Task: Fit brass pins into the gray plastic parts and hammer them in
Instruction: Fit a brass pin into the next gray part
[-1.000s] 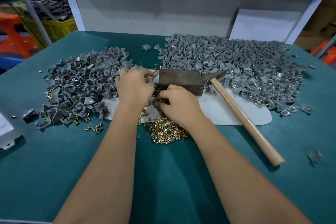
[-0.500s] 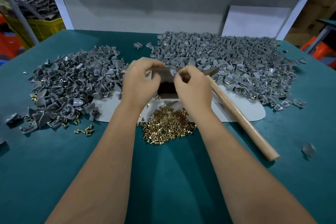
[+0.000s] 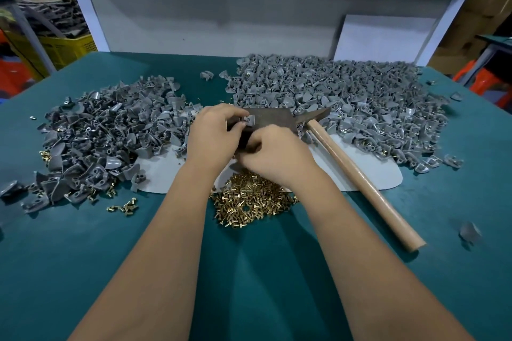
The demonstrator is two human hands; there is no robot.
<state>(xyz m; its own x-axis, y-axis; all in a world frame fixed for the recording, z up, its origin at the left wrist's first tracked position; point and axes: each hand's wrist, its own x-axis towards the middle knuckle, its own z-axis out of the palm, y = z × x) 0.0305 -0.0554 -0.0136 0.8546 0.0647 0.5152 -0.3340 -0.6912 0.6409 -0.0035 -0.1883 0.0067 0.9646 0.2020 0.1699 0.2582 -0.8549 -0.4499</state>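
My left hand (image 3: 214, 137) is curled, and its fingertips pinch one small gray part (image 3: 250, 120) on top of the dark metal block (image 3: 273, 120). My right hand (image 3: 275, 153) is curled too, low in front of the block, but I cannot tell what its fingers hold, because they are tucked under.

The big pile of gray parts (image 3: 346, 97) sits by the far right corner of the green table (image 3: 83, 243). A smaller pile (image 3: 110, 135) lies toward the left edge. The hammer (image 3: 360, 174) lies beside my right hand, its head touching the block and its wooden handle pointing at the right edge. The brass pins (image 3: 249, 205) are heaped just under my wrists. My hands hide the front of the block. The near edge of the table is bare green.
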